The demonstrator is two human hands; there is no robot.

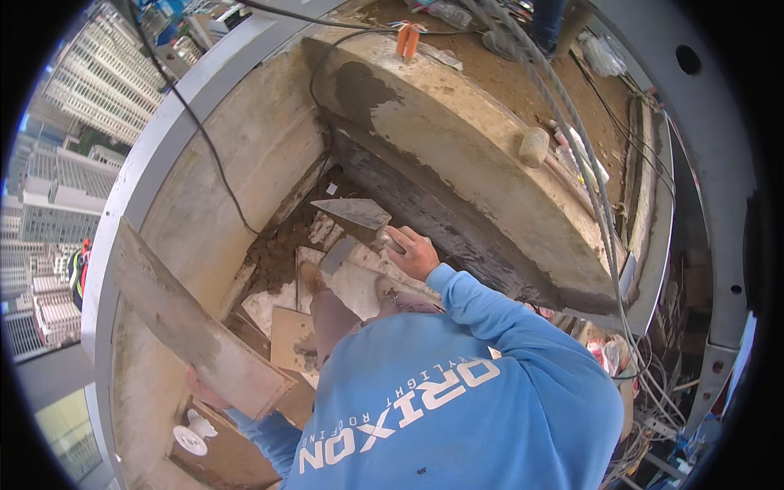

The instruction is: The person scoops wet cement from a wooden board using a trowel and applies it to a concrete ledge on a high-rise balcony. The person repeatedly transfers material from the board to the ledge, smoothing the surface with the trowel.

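My right hand (414,253) is closed round the handle of a pointed trowel (355,211), whose blade reaches toward the inner corner of the pit. On the left, my left hand (206,387) grips a long, mortar-stained board (192,322) near its lower end. The board partly hides those fingers. Beyond the trowel stands a low cement wall (457,122) with a dark damp mortar patch (359,91). Dark grey mortar (457,229) also covers the wall's lower band. My boots stand on pale slabs (273,308) among dirt and rubble.
A mallet (535,147) lies on the wall top beside an orange object (407,39). Taut steel cables (600,212) cross on the right. A black cable (192,114) hangs over the outer parapet (131,204), with high-rises far below. A white round fitting (192,438) is at lower left.
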